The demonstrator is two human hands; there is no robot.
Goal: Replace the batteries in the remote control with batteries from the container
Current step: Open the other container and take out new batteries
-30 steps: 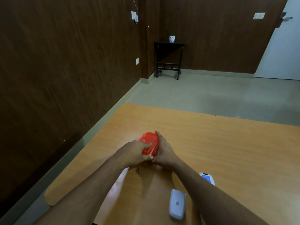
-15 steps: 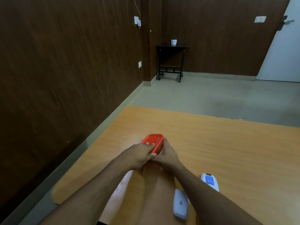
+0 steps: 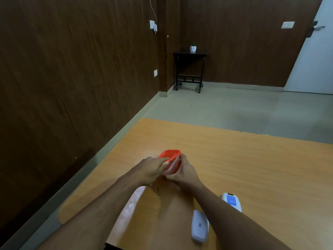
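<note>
A small clear container [image 3: 174, 166] with a red lid [image 3: 170, 153] sits on the wooden table [image 3: 252, 168]. My left hand [image 3: 153, 170] grips the lid's near left edge, and the lid tilts up on that side. My right hand [image 3: 183, 173] holds the container's right side. Nearer to me, a white remote [image 3: 199, 226] lies face down beside my right forearm. A second white piece with a blue label [image 3: 231, 201] lies to the right of the forearm, partly hidden. The container's contents are not visible.
A dark wood-panelled wall runs along the table's left side. Across the grey floor, a small black side table [image 3: 189, 69] with a white pot [image 3: 193, 48] stands in the corner. A white door [image 3: 315, 60] is at far right.
The lid's near side has lifted away from the container under my left hand. The camera has shifted slightly; both hands stay at the container.
</note>
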